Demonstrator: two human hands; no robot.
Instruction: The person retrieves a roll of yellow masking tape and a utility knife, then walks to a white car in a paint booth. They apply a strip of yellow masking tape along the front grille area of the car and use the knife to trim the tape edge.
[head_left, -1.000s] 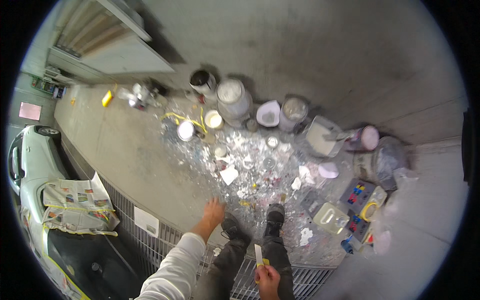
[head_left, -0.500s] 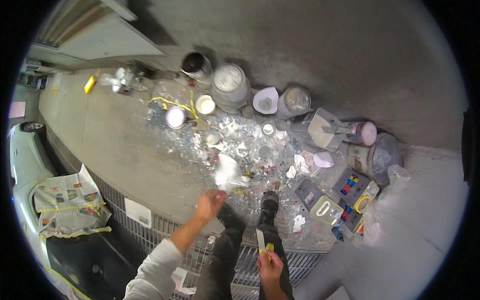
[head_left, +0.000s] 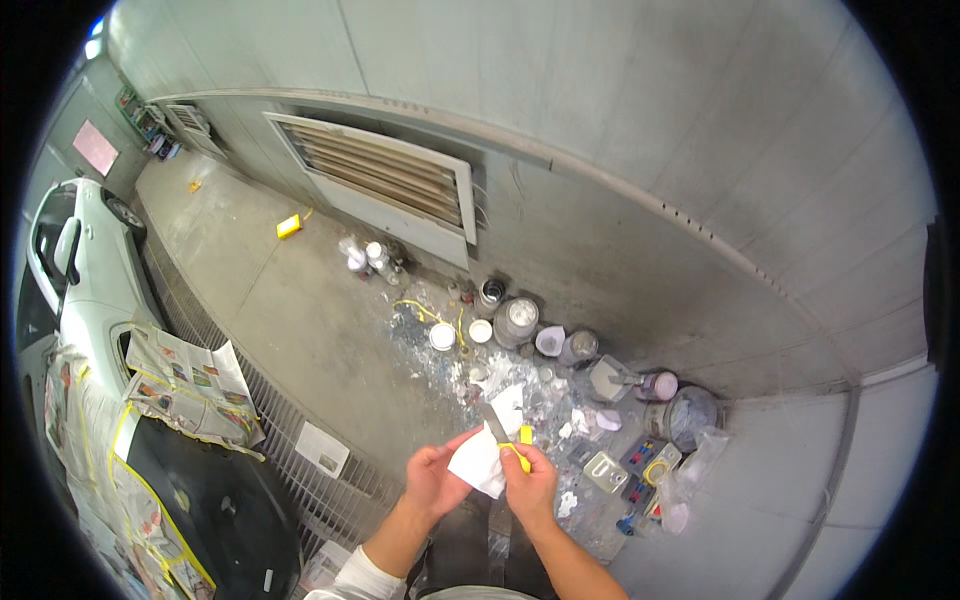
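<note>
My right hand is clamped on the yellow-handled blade tool. My left hand is at the white sheet, fingers running behind it; can't tell how firmly they close. Sheet sits between both hands, above my legs, with the blade angled across it; contact unclear. Step in hand: probably bringing sheet and blade together, maybe for wiping. Next move likely calls for a firm pinch on the sheet, fingertips clear of the blade edge.
</note>
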